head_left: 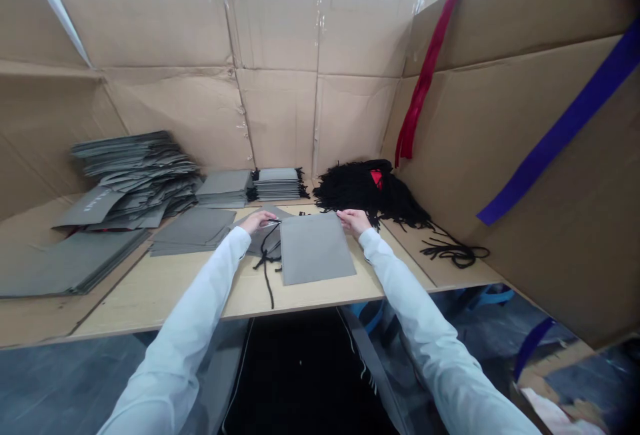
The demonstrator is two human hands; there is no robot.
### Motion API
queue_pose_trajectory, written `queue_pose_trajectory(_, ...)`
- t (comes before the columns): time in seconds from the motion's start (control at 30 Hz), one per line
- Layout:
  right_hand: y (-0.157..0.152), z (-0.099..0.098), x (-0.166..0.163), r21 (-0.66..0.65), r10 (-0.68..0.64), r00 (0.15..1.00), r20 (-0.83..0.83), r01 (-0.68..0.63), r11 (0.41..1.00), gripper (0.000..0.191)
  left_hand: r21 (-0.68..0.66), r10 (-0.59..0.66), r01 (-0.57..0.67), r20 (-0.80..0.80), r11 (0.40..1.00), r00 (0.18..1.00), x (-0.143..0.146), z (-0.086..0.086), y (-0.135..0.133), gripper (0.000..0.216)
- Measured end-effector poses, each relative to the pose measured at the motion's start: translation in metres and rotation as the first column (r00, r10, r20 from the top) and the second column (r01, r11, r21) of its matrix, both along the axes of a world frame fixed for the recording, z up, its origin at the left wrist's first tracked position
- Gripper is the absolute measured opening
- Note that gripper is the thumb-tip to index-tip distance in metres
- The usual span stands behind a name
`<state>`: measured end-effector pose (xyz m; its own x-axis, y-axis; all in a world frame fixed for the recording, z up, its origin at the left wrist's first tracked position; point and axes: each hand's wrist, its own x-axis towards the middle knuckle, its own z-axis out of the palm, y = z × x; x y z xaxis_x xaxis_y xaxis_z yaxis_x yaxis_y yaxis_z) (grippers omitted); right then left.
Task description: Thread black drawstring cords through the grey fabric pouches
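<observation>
A flat grey paper bag (315,248) lies on the wooden table (165,291) in front of me. My left hand (257,221) is at the bag's far left corner, fingers pinched on a black cord (267,258) that trails down toward the table's near edge. My right hand (354,220) rests on the bag's far right corner, its fingers curled against the bag's top edge. A large heap of black cords (367,191) lies just behind my right hand.
Piles of flat grey bags stand at the left (135,178) and back centre (277,183), with more sheets (193,229) near my left hand. Cardboard walls (280,88) enclose the table. Red (423,81) and blue (565,125) ribbons hang on the right wall. Loose cords (453,251) lie at right.
</observation>
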<state>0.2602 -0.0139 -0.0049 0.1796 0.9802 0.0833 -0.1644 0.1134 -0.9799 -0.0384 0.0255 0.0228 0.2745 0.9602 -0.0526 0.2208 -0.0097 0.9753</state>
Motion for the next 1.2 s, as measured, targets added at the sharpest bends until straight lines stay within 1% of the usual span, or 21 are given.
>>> queue_pose_trajectory(0.1, 0.004, -0.007, -0.005, -0.023, -0.044, 0.999, 0.008, 0.044, 0.999, 0.033, -0.091, -0.094, 0.105, 0.115, 0.99, 0.989, -0.009, -0.002, -0.003, 0.014)
queue_pose_trajectory(0.17, 0.005, -0.01, -0.007, -0.054, -0.061, 0.998, 0.029, 0.062, 0.997, 0.033, -0.135, -0.166, 0.186, 0.147, 0.973, 0.975, -0.016, -0.003, -0.004, 0.015)
queue_pose_trajectory(0.2, 0.005, -0.011, -0.008, -0.068, -0.064, 0.997, 0.045, 0.067, 0.995, 0.033, -0.163, -0.179, 0.202, 0.147, 0.966, 0.973, -0.019, -0.004, -0.004, 0.018)
queue_pose_trajectory(0.27, 0.005, -0.012, -0.008, -0.08, -0.076, 0.993, 0.085, 0.083, 0.993, 0.031, -0.209, -0.149, 0.173, 0.122, 0.963, 0.981, -0.025, -0.007, -0.003, 0.022)
queue_pose_trajectory(0.37, 0.003, -0.013, -0.008, -0.064, -0.11, 0.983, 0.146, 0.12, 0.991, 0.028, -0.248, -0.051, 0.064, 0.061, 0.967, 0.997, -0.032, -0.012, -0.001, 0.024)
queue_pose_trajectory(0.47, 0.004, -0.014, -0.006, -0.069, -0.095, 0.982, 0.163, 0.107, 0.992, 0.027, -0.276, 0.004, 0.01, 0.05, 0.961, 0.999, -0.034, -0.014, -0.001, 0.027)
queue_pose_trajectory(0.53, 0.006, -0.016, -0.004, -0.087, -0.073, 0.985, 0.158, 0.087, 0.992, 0.028, -0.293, 0.023, -0.002, 0.071, 0.956, 0.997, -0.035, -0.014, -0.002, 0.027)
queue_pose_trajectory(0.67, 0.01, -0.019, 0.001, -0.128, -0.048, 0.988, 0.146, 0.067, 0.99, 0.029, -0.323, 0.017, 0.031, 0.142, 0.946, 0.99, -0.034, -0.014, -0.004, 0.026)
queue_pose_trajectory(0.77, 0.011, -0.022, 0.003, -0.116, -0.031, 0.991, 0.128, 0.046, 0.992, 0.031, -0.312, 0.011, 0.045, 0.173, 0.949, 0.985, -0.033, -0.015, -0.005, 0.022)
queue_pose_trajectory(0.83, 0.012, -0.023, 0.003, -0.088, -0.042, 0.992, 0.123, 0.053, 0.995, 0.033, -0.3, 0.021, 0.036, 0.186, 0.953, 0.982, -0.031, -0.015, -0.006, 0.019)
queue_pose_trajectory(1.03, 0.013, -0.024, 0.0, -0.069, -0.104, 0.983, 0.151, 0.115, 0.991, 0.037, -0.274, 0.134, -0.091, 0.142, 0.957, 0.981, -0.025, -0.016, -0.007, 0.011)
queue_pose_trajectory(1.1, 0.013, -0.024, -0.001, -0.062, -0.119, 0.977, 0.174, 0.131, 0.989, 0.039, -0.273, 0.159, -0.115, 0.144, 0.955, 0.977, -0.023, -0.015, -0.007, 0.008)
queue_pose_trajectory(1.2, 0.011, -0.022, -0.003, -0.027, -0.117, 0.966, 0.229, 0.126, 0.992, 0.041, -0.269, 0.205, -0.158, 0.155, 0.95, 0.966, -0.019, -0.016, -0.008, 0.006)
